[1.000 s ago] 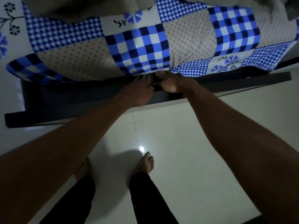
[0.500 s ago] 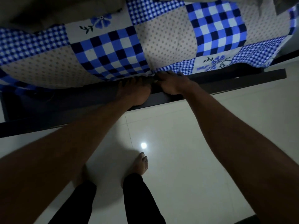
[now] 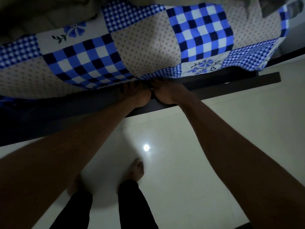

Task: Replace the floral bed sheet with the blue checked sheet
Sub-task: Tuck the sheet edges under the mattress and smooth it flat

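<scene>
Bare feet (image 3: pixel 136 169) stand on the shiny floor (image 3: pixel 214 146). Both arms reach out to the dark bed frame (image 3: pixel 231 81). The left hand (image 3: pixel 137 95) and right hand (image 3: pixel 166 93) sit side by side there. The left fingers (image 3: pixel 127 87) lie close together and push at the hem. The right fingertips are hidden, so I cannot tell. The blue checked sheet (image 3: pixel 148 47) already covers the bed. I think only tucking the edge is left. No floral sheet shows.

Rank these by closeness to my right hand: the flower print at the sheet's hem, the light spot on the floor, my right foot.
1. flower print, just right of the right hand
2. light spot, on the floor
3. right foot, behind it
</scene>
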A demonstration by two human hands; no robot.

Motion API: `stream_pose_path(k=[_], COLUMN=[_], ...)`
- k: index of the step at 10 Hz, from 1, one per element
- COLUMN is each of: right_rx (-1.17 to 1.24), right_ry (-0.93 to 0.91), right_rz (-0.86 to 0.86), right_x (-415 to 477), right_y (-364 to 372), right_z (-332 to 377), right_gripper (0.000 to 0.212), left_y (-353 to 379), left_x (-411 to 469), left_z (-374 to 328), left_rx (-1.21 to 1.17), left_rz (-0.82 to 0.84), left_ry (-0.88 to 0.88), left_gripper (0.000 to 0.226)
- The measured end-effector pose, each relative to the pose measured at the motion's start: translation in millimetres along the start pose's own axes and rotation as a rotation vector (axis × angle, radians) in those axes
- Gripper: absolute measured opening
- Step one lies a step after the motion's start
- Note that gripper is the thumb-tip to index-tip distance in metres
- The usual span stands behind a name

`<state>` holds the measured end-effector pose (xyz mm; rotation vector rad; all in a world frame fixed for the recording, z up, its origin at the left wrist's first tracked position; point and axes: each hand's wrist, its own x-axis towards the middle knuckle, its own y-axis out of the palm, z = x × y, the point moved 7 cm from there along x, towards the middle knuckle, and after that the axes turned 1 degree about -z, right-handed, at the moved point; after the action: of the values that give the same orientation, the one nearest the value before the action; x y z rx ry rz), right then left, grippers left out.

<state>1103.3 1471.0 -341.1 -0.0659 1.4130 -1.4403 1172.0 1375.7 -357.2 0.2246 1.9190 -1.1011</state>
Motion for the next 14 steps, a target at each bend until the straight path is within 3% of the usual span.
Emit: stream_pose_path(k=[1,4,5,6,7,8,9,10,11,12,13,14], right_rx=[0.080,0.069,0.001,0.008,-0.020,0.037,0.157,0.053,-0.018,-0.033,-0.071,-0.200], right_ry=[0.038,-0.053,0.071,0.193,0.181,0.145,0.158,0.169,0.261,0.300,0.287,0.145], right_rz=[0.113,0.076,0.011,0.100,0.075,-0.031,0.031,-0.032,-0.133,-0.061,0.118,0.154], right_x=[18,-16,-35,-23,-13,-17,-27,-50,-92,-85,-56,-44], right_y=[3,-5,-12,-17,-20,-21,-24,-34,-47,-56,-50,-46], right_z=[-12,-23,-62,-96,-102,-95,-92,-117,-163,-209,-222,-217], right_gripper=[0.055,0.053,0.061,0.060,0.066,0.076,0.060,0.045,0.056,0.063,0.062,0.062], left_y=[7,1,3,0,0,-1,6,13,8,14,4,3], left_x=[-15,-2,2,-3,-20,-16,1,-1,-14,-13,0,12], left_z=[-21,-26,-21,-28,-66,-87,-105,-119,-137,-172,-201,-234], left_rx=[0.066,0.084,-0.008,-0.091,-0.097,-0.078,0.052,0.076,0.096,0.071,0.007,-0.040], left_rz=[-0.127,-0.066,-0.060,-0.106,-0.184,-0.135,-0.137,-0.121,-0.136,-0.187,-0.153,-0.054], left_ry=[0.215,0.214,0.177,0.183,0.392,0.413,0.423,0.406,0.357,0.538,0.572,0.624], left_gripper=[0.055,0.061,0.073,0.064,0.065,0.068,0.080,0.061,0.050,0.082,0.058,0.048])
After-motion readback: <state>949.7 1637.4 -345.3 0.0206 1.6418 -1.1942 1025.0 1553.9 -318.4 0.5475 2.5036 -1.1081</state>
